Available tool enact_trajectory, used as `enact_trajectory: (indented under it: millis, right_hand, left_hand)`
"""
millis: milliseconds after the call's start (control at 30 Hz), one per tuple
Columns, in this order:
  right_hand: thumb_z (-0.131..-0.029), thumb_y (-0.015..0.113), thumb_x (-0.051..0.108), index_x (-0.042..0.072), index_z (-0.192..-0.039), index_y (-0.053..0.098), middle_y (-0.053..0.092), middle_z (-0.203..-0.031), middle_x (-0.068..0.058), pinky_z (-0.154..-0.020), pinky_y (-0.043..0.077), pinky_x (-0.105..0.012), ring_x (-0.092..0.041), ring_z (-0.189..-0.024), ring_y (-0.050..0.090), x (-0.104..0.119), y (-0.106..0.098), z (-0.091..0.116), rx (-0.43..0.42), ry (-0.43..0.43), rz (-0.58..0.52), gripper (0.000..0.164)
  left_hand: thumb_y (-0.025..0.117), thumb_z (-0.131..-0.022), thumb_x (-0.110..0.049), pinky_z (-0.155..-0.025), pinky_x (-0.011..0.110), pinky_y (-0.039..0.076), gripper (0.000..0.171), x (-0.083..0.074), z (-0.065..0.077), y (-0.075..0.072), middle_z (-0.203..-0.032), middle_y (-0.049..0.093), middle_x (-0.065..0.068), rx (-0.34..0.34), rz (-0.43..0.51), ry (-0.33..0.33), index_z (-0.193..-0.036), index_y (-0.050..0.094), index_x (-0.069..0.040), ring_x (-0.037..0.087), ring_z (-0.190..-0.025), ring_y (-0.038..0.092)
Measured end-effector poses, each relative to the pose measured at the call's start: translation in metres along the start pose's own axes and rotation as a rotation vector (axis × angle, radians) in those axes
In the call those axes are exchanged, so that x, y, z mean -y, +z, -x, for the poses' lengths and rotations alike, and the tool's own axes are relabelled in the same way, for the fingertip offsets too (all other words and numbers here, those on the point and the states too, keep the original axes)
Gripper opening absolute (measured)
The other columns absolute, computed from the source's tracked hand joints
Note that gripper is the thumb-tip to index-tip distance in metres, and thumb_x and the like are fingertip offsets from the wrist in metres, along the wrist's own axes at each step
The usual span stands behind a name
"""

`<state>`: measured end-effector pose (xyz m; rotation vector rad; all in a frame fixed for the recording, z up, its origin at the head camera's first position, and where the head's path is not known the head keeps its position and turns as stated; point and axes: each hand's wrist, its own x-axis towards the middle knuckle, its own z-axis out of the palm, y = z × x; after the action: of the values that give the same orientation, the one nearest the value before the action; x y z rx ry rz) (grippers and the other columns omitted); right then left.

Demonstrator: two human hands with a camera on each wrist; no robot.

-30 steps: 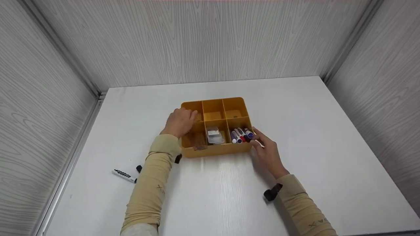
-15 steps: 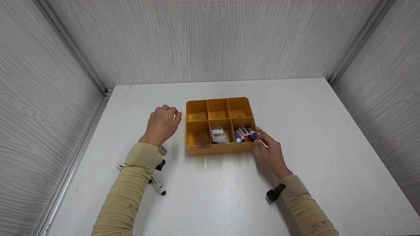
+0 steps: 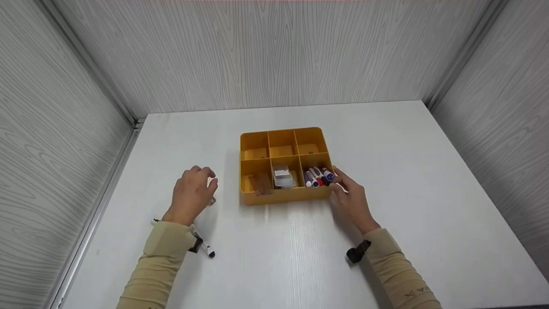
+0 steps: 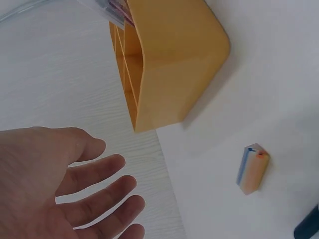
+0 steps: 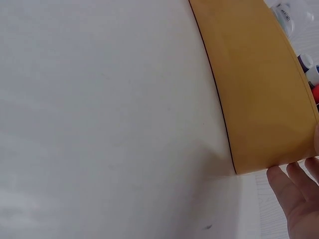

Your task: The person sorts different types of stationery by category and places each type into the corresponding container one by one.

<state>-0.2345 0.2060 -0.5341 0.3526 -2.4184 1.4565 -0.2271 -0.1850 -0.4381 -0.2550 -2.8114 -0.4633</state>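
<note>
A yellow compartment box stands on the white table. My right hand holds its front right corner; in the right wrist view the fingertips touch the end wall. To the left of the box, my left hand hovers with fingers loosely spread and nothing in them. Below it lies a small flat piece with blue and orange marks, mostly hidden in the head view. Several markers fill the front right compartment. A clear plastic case sits in the front middle one, a translucent pinkish piece in the front left.
A white marker with a black end lies partly under the left wrist. Another white pen end shows left of the sleeve. Grey wood-grain panels enclose the table at the back and sides.
My left hand has come out of the box and moved left and toward me. The pinkish piece in the front left compartment is now uncovered. The right hand stays at the box corner.
</note>
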Motion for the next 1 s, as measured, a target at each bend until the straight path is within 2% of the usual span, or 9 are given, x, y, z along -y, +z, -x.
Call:
enact_trajectory:
  millis: [133, 267, 400, 533, 700, 867, 1000]
  right_hand:
    - [-0.087, 0.055, 0.019, 0.010, -0.089, 0.056, 0.044, -0.137, -0.006, -0.089, 0.044, -0.038, -0.024, -0.122, 0.045, 0.001, 0.000, -0.001, 0.001, 0.020, 0.002, 0.010]
    - [-0.087, 0.055, 0.022, 0.011, -0.089, 0.056, 0.043, -0.137, -0.004, -0.090, 0.044, -0.036, -0.023, -0.122, 0.045, 0.001, 0.000, -0.001, 0.007, 0.021, 0.004, 0.011]
    - [-0.087, 0.054, 0.022, 0.011, -0.090, 0.056, 0.043, -0.137, -0.005, -0.089, 0.044, -0.035, -0.024, -0.121, 0.046, 0.000, 0.000, 0.000, 0.012, 0.011, 0.005, 0.012]
    - [-0.087, 0.054, 0.025, 0.015, -0.090, 0.055, 0.043, -0.138, -0.002, -0.091, 0.044, -0.034, -0.020, -0.123, 0.045, 0.001, 0.001, 0.001, 0.012, 0.047, 0.018, 0.011]
    - [-0.087, 0.054, 0.024, 0.016, -0.090, 0.056, 0.043, -0.138, -0.001, -0.092, 0.043, -0.034, -0.018, -0.123, 0.045, 0.001, 0.000, 0.000, -0.004, 0.035, 0.030, 0.010]
    - [-0.087, 0.054, 0.021, 0.010, -0.092, 0.056, 0.042, -0.138, -0.007, -0.090, 0.044, -0.034, -0.024, -0.122, 0.046, -0.001, -0.001, 0.000, 0.002, -0.007, 0.000, 0.012]
    - [-0.086, 0.054, 0.016, 0.003, -0.092, 0.055, 0.042, -0.137, -0.013, -0.088, 0.045, -0.033, -0.032, -0.121, 0.045, -0.001, -0.001, 0.000, 0.010, -0.039, -0.038, 0.014]
  left_hand:
    - [0.062, -0.082, -0.019, -0.057, 0.041, 0.045, 0.022, 0.010, 0.013, 0.015, -0.089, 0.061, 0.016, 0.026, -0.023, -0.061, -0.098, 0.064, -0.003, 0.031, -0.074, 0.055]
    - [0.061, -0.083, -0.022, -0.063, 0.045, 0.047, 0.031, 0.017, 0.022, 0.031, -0.096, 0.058, 0.019, 0.105, -0.074, -0.130, -0.108, 0.059, -0.003, 0.035, -0.082, 0.056]
    - [0.059, -0.085, -0.022, -0.068, 0.050, 0.046, 0.036, 0.020, 0.028, 0.045, -0.105, 0.054, 0.024, 0.190, -0.117, -0.186, -0.117, 0.055, -0.006, 0.039, -0.088, 0.054]
    - [0.059, -0.085, -0.019, -0.068, 0.049, 0.045, 0.034, 0.022, 0.029, 0.056, -0.103, 0.054, 0.024, 0.239, -0.094, -0.214, -0.116, 0.056, -0.006, 0.038, -0.089, 0.053]
    - [0.061, -0.084, -0.017, -0.066, 0.048, 0.045, 0.030, 0.022, 0.026, 0.062, -0.096, 0.054, 0.023, 0.238, -0.061, -0.218, -0.110, 0.056, -0.002, 0.037, -0.086, 0.053]
    - [0.062, -0.083, -0.015, -0.068, 0.048, 0.046, 0.026, 0.024, 0.023, 0.068, -0.095, 0.051, 0.023, 0.206, -0.023, -0.221, -0.104, 0.055, -0.001, 0.038, -0.086, 0.053]
    - [0.059, -0.084, -0.008, -0.070, 0.046, 0.047, 0.016, 0.026, 0.022, 0.071, -0.093, 0.050, 0.022, 0.182, 0.011, -0.215, -0.098, 0.055, 0.000, 0.037, -0.085, 0.054]
